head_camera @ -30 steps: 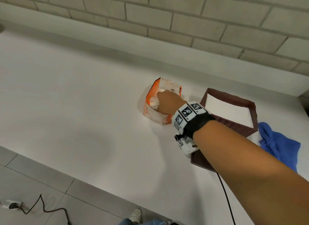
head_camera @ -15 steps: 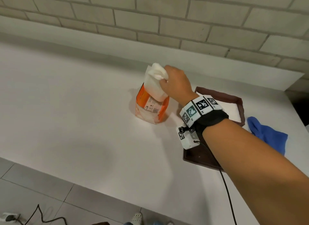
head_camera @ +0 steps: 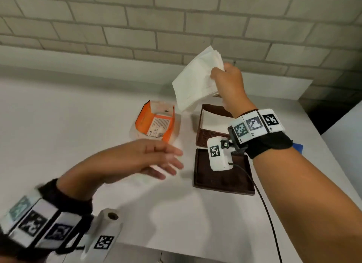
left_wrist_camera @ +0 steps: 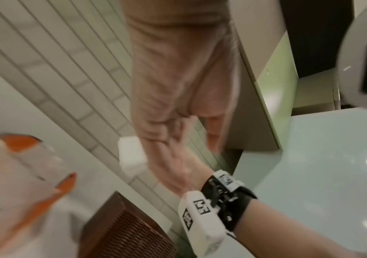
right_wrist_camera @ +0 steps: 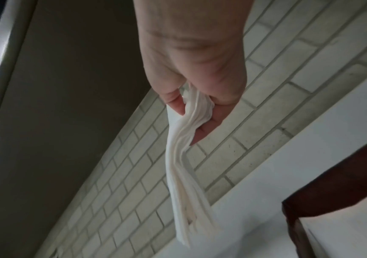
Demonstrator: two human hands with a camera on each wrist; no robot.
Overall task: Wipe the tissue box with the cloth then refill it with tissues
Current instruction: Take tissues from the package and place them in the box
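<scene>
My right hand [head_camera: 217, 73] pinches a stack of white tissues [head_camera: 195, 84] by one edge and holds it in the air, above and between the orange tissue pack [head_camera: 156, 123] and the brown woven tissue box [head_camera: 207, 134]. In the right wrist view the tissues [right_wrist_camera: 184, 165] hang down from the thumb and fingers [right_wrist_camera: 209, 125]. The box stands with its top off and has white paper inside. My left hand [head_camera: 168, 160] hovers open, fingers straight, just in front of the pack, holding nothing. The left wrist view is blurred.
The box's dark brown lid [head_camera: 223, 171] lies flat on the white table [head_camera: 78, 125] in front of the box. A corner of the blue cloth [head_camera: 298, 146] shows behind my right wrist. A black cable [head_camera: 264, 208] trails from the wrist camera. A brick wall runs along the back.
My right hand pulled the tissue stack out of the orange pack and raised it up and to the right, near the brown box. My left hand came into view.
</scene>
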